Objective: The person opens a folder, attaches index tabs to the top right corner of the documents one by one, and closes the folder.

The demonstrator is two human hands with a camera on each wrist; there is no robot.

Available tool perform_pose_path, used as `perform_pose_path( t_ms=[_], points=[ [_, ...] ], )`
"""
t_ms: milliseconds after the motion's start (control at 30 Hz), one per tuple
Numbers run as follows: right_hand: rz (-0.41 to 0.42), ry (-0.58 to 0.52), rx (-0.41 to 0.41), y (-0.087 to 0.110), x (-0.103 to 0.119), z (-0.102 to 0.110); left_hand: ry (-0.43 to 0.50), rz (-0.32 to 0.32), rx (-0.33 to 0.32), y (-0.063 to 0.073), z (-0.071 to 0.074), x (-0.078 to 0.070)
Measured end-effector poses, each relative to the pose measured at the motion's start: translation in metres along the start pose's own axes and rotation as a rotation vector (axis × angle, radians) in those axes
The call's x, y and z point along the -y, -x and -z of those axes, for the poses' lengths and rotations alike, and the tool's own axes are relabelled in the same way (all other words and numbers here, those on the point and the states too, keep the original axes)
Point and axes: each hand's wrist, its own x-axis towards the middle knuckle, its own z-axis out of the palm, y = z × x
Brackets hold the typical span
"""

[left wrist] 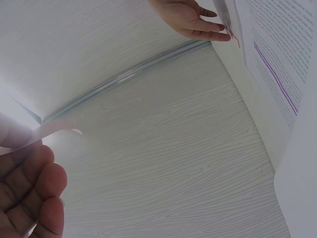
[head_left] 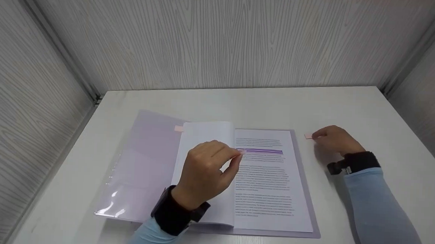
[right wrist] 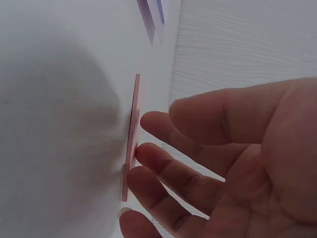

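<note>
Between thumb and index finger, my left hand (head_left: pixel 207 170) pinches a small pale pink sticky tab (left wrist: pixel 59 128), held above an open document. The printed page (head_left: pixel 264 184) under it carries a purple highlighted band (head_left: pixel 264 151) near the top. To the right of the document, my right hand (head_left: pixel 335 140) is at a thin pink sticky-note pad (right wrist: pixel 132 134) on the table. In the right wrist view its fingertips rest against or very near the pad, with the thumb apart.
The document lies in a translucent purple folder (head_left: pixel 141 162), its cover spread to the left. Another pink tab (head_left: pixel 178 128) sticks out from the turned page's (head_left: pixel 207 132) upper left edge. Wood-grain panels (head_left: pixel 221 40) enclose the white table (head_left: pixel 352 103) at the back and sides.
</note>
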Motion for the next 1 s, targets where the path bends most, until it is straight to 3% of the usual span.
perform_pose_path(
  t_ms=[267, 667, 900, 1000],
  points=[
    [0.093, 0.07, 0.021, -0.001, 0.004, -0.006, 0.01, -0.007, 0.004, 0.0, -0.001, 0.0],
    [0.051, 0.038, 0.016, 0.0, 0.004, -0.008, 0.012, -0.001, 0.018, 0.001, -0.001, 0.0],
    [0.064, -0.106, -0.072, 0.012, 0.021, 0.002, 0.006, -0.004, 0.015, 0.001, -0.001, 0.0],
    [0.152, -0.195, -0.124, 0.025, 0.046, 0.006, 0.001, -0.011, 0.016, 0.001, -0.002, 0.0]
  ],
)
